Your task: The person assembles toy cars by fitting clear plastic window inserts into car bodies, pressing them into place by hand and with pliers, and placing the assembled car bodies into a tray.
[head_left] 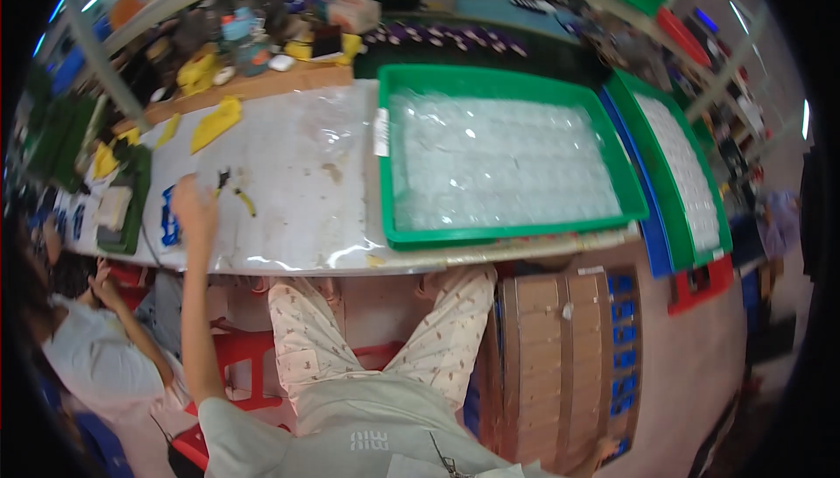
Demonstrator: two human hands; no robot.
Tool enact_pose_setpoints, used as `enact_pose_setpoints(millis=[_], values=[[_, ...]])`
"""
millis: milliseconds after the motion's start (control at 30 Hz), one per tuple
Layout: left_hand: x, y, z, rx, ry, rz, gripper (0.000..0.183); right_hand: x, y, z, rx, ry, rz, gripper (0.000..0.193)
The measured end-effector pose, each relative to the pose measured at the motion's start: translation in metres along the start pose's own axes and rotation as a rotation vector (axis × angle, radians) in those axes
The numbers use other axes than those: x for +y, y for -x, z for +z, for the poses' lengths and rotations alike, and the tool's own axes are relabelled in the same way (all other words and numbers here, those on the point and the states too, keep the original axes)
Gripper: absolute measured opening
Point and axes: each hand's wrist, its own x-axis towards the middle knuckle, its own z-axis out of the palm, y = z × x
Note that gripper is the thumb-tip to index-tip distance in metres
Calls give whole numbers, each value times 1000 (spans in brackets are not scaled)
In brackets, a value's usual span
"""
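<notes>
My left hand (194, 208) reaches over the left part of the white table, its fingers curled against a blue plastic part (169, 215). The hand hides some of that part. Right of this hand lies a pair of yellow-and-black cutting pliers (236, 191), apart from it. My right hand (604, 452) is low at the right, only partly in sight, by the end of a brown carton (560, 364). Blue parts (623, 338) line the carton's right side. What the right fingers do is too small and blurred to make out.
A green tray (516, 235) with clear plastic blister sheets stands on the table (297, 207). A second green tray (713, 246) is right of it, above a red stool (700, 285). Yellow cloths (216, 123) lie farther back. Another person (105, 347) sits at the left.
</notes>
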Motion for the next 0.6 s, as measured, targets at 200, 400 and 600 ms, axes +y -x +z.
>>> enact_pose_setpoints(millis=[200, 400, 600], values=[[134, -9, 28, -173, 445, 166, 24, -158, -19, 18, -114, -365, -148, 45], [159, -16, 65, -209, 504, 278, 17, -140, -54, -7, -144, -543, -121, 46], [158, -17, 70, -195, 593, 107, 10, -87, -63, -39, -182, -664, -53, 46]])
